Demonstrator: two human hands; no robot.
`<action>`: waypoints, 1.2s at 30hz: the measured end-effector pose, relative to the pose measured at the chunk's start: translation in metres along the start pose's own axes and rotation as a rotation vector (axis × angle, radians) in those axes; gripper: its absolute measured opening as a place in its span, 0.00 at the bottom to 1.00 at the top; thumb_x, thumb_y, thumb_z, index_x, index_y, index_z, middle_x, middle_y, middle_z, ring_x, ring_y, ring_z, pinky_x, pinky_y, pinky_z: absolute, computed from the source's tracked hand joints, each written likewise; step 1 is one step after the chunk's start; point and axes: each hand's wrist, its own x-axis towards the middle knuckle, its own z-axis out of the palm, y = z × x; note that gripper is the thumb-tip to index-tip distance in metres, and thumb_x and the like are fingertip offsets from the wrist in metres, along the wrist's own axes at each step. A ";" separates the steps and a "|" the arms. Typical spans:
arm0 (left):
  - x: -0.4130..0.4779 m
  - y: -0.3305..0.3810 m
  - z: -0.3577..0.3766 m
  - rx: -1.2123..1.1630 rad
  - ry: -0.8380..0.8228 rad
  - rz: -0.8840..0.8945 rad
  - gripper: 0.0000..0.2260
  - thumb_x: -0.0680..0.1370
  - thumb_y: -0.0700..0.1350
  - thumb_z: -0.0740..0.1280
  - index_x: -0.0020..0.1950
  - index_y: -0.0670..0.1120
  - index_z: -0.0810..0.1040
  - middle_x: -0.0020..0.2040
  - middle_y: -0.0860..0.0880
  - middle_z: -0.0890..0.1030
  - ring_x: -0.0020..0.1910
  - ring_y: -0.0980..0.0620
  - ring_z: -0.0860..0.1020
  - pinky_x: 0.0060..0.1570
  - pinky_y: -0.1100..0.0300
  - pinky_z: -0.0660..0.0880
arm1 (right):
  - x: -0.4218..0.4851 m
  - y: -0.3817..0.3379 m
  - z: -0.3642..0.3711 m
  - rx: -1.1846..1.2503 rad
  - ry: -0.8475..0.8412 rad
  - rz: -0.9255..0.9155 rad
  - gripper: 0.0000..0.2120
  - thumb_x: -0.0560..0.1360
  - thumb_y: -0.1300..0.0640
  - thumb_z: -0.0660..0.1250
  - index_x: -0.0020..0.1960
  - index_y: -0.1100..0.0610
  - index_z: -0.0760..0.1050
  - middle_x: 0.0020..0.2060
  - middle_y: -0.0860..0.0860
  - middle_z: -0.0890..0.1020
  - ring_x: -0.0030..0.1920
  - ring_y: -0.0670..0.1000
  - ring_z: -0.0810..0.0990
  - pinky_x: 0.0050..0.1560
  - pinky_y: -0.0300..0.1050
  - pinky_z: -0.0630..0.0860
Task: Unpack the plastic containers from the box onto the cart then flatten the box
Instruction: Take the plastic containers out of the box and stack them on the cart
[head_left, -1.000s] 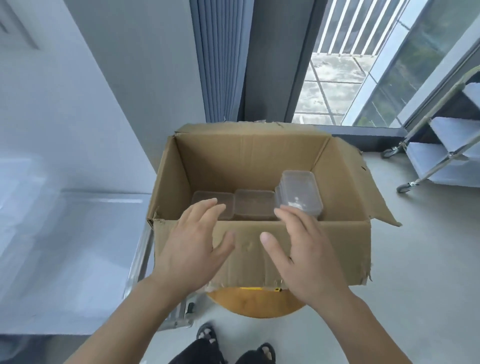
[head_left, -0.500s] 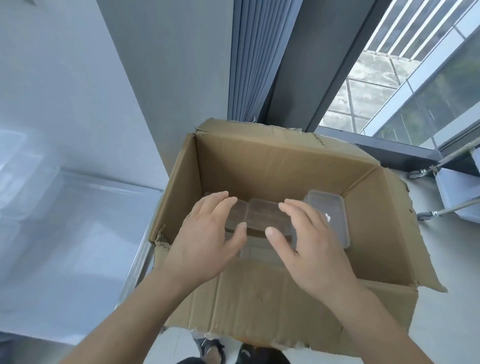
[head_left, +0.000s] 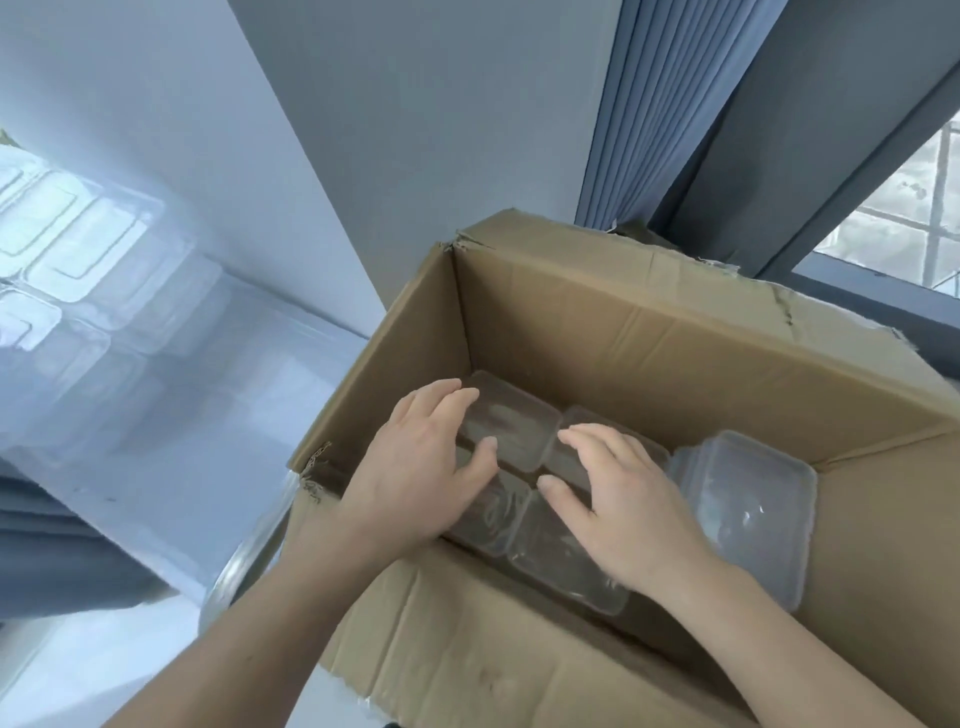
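Head view (the only one): the cardboard box (head_left: 649, 338) stands open, flaps out. Both hands are inside it, reaching down from the near wall.

L hand (head_left: 421, 467) is released: fingers spread and lightly bent, gripping nothing. Its fingertips are over the left edge of the far-left container (head_left: 511, 423) and its thumb is at that tub's near edge. Can't tell if the skin actually touches the plastic.

R hand (head_left: 623, 499) is the same, loose and splayed w/ nothing clasped. It's over the far-right container (head_left: 636, 449), w/ the thumb pointing in toward the gap btwn the two far tubs.

Task's things: clear plastic tubs lie flat on the box floor in a 2-by-2 block, and the near pair (head_left: 561, 556) sits under the palms and wrists. A tilted stack (head_left: 748, 499) leans just beside the R hand's outer edge, long axis running near-to-far along the box's right side.

More clear containers (head_left: 67, 244) sit on the cart (head_left: 156, 441), which is left of the box and touching or just beside its left wall.

Key relation: the block is straight below both hands, so the reach is down, not sideways. L hand is nearer the left tubs and the cart; R hand is nearer the right tubs and the leaning stack. My read is that the next grab is the far pair, squeezed from the outer sides and then carried left.
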 end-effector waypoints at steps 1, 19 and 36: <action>0.002 -0.002 0.002 0.011 0.004 -0.022 0.25 0.80 0.54 0.63 0.76 0.49 0.66 0.76 0.53 0.65 0.76 0.53 0.60 0.70 0.63 0.58 | 0.007 0.005 0.005 -0.005 -0.036 -0.009 0.27 0.81 0.40 0.56 0.76 0.50 0.63 0.73 0.43 0.65 0.73 0.46 0.62 0.69 0.42 0.62; 0.035 -0.019 0.025 0.100 -0.152 -0.052 0.24 0.81 0.55 0.62 0.76 0.49 0.67 0.75 0.53 0.66 0.73 0.53 0.65 0.65 0.63 0.65 | 0.080 0.094 0.140 -0.036 -0.555 0.262 0.27 0.79 0.46 0.64 0.73 0.59 0.65 0.67 0.58 0.74 0.67 0.58 0.73 0.66 0.48 0.70; 0.039 -0.022 0.030 0.048 -0.214 -0.055 0.25 0.80 0.55 0.62 0.75 0.49 0.68 0.73 0.54 0.69 0.71 0.52 0.68 0.67 0.53 0.70 | 0.068 0.104 0.118 -0.209 -0.509 0.244 0.10 0.79 0.57 0.62 0.59 0.54 0.77 0.55 0.56 0.81 0.56 0.58 0.80 0.51 0.47 0.74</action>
